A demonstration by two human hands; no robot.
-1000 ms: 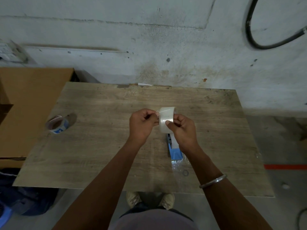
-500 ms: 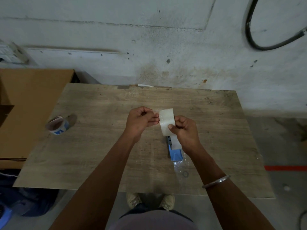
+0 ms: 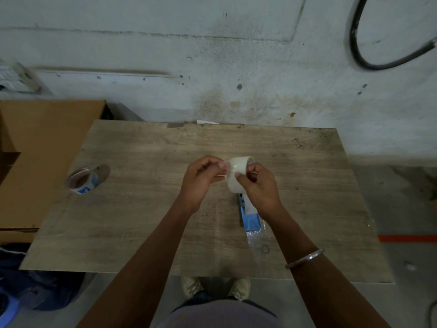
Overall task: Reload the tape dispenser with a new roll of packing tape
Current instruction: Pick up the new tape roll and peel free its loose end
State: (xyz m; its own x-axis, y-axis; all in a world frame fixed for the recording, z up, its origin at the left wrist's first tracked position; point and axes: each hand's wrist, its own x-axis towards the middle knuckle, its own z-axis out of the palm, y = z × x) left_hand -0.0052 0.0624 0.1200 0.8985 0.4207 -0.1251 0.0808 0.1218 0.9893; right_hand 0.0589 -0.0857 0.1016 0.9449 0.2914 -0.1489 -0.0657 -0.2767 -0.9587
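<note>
Tape roll (image 3: 237,174), held above the table (image 3: 146,209) near the blue dispenser (image 3: 250,218): right hand (image 3: 259,185) grips its rim, left hand (image 3: 201,178) pinches the loose end; likely light, stiff-cored, sticky, best held by its sides.

A wooden tabletop (image 3: 151,223) carries a blue tape dispenser (image 3: 251,221) near its front edge, right of centre, on a patch of clear film (image 3: 259,240). A used tape core (image 3: 82,179) lies near the left edge.
</note>
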